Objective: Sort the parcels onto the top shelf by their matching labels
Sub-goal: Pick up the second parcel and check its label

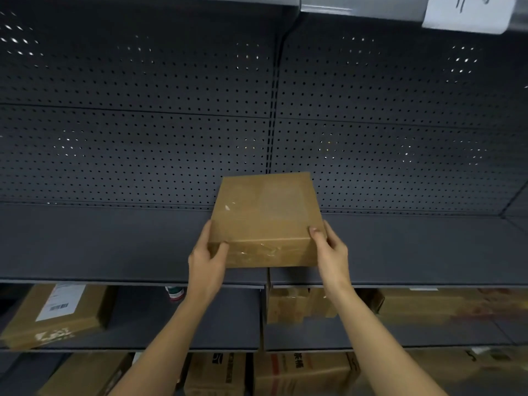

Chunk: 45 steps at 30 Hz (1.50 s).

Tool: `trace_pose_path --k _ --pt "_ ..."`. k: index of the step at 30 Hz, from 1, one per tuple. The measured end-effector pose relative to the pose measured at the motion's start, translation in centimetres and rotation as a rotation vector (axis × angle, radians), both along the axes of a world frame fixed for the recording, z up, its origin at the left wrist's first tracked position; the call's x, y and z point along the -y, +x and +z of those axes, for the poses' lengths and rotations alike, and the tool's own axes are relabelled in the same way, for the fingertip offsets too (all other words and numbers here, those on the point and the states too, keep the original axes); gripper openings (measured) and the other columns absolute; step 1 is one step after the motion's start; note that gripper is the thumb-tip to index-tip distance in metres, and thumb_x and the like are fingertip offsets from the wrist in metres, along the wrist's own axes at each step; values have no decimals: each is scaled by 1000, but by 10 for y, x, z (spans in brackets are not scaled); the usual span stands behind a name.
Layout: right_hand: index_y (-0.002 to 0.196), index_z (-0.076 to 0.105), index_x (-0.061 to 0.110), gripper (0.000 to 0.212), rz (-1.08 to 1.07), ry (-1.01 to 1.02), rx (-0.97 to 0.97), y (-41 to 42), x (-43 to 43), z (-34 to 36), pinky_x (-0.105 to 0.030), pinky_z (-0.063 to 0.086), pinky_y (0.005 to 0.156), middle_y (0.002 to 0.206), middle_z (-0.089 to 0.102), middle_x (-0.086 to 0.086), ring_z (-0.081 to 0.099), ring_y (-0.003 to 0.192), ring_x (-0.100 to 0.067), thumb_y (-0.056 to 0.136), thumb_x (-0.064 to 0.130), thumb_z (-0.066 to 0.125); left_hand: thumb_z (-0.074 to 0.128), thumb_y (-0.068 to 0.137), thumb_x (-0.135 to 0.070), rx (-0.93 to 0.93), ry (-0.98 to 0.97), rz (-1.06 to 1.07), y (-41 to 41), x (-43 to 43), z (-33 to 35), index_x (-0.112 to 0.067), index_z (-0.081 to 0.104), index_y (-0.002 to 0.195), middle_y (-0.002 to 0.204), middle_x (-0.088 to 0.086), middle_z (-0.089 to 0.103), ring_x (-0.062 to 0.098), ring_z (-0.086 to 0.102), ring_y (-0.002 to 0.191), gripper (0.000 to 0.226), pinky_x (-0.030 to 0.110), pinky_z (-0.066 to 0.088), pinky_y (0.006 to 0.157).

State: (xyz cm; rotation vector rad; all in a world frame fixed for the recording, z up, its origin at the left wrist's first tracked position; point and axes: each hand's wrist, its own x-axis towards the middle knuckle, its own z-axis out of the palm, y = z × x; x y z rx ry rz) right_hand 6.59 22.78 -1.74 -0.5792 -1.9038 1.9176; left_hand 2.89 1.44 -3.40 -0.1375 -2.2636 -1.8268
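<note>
Parcel [264,221] is a brown cardboard box with clear tape on it. It sits on the dark grey shelf [100,247], near the front edge, right where two shelf boards meet. Going left to right: on the shelf below, far left, lies another brown box with a white label [54,312]. Next comes the left hand [207,260]; its grip is clamped on the parcel's front left corner, thumb on the front face. The right hand [331,250] has its grip clamped on the front right corner, thumb on top. Behind the parcel stands a grey wall full of small holes [400,138]. High on the right hangs a white paper sign [468,12].
</note>
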Motion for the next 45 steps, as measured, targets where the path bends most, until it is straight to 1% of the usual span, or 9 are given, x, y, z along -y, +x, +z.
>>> trace_pose_path --k 6,12,18,21,24,30,35,39,45 --pt "153 45 11 55 -65 -77 -95 -6 11 18 -24 39 96 131 59 6 53 113 -8 100 22 57 53 83 -54 -203 -616 105 0 1 -14 -26 39 148 168 11 12 36 1 154 72 57 11 121" --pt "153 46 13 57 -48 -99 -128 -7 15 18 -28 41 102 145 58 0 54 126 -14 99 27 57 65 71 -61 -461 -1122 67 10 -14 -1 -19 44 146 154 15 43 44 24 149 89 76 4 112" --pt "150 52 16 53 26 -64 -165 1 24 21 -21 49 90 129 68 7 63 110 -2 98 28 60 81 64 -50 -468 -1164 100 8 -16 -2 -23 45 142 138 14 57 39 52 129 91 71 25 108" --pt "147 55 17 52 36 -45 -174 6 24 25 -8 47 79 135 64 7 59 105 7 98 32 62 78 64 -49 -500 -1096 142 7 -11 -8 -20 47 139 135 14 60 37 57 124 86 66 32 106" --pt "148 52 17 48 21 -32 -197 15 24 22 -19 44 106 146 56 4 54 130 -7 103 34 54 76 63 -54 -435 -960 182 3 -5 -9 -19 46 138 133 12 62 34 59 122 88 61 38 104" --pt "153 43 14 52 121 -251 -63 17 25 -5 -35 37 117 157 46 -8 48 141 -25 105 33 50 87 67 -35 -31 79 160 12 -4 13 -27 37 136 125 -7 54 15 54 115 86 32 46 93" --pt "150 49 25 81 295 -336 95 14 45 -23 -49 36 118 147 60 2 53 137 -22 82 66 66 76 82 -32 246 605 52 19 -12 7 -27 43 130 124 -7 62 17 61 115 58 46 52 99" --pt "140 53 34 38 336 -383 39 13 56 -26 -55 50 106 128 74 8 66 122 -20 102 40 52 72 86 -27 291 707 -11 30 -22 4 -27 47 120 118 -6 63 17 64 109 43 57 56 90" --pt "137 50 48 34 343 -394 -35 16 56 -27 -55 56 97 122 75 14 65 123 -20 104 37 50 70 88 -26 282 793 -72 31 -22 -1 -31 48 116 128 0 61 24 62 118 37 60 55 92"
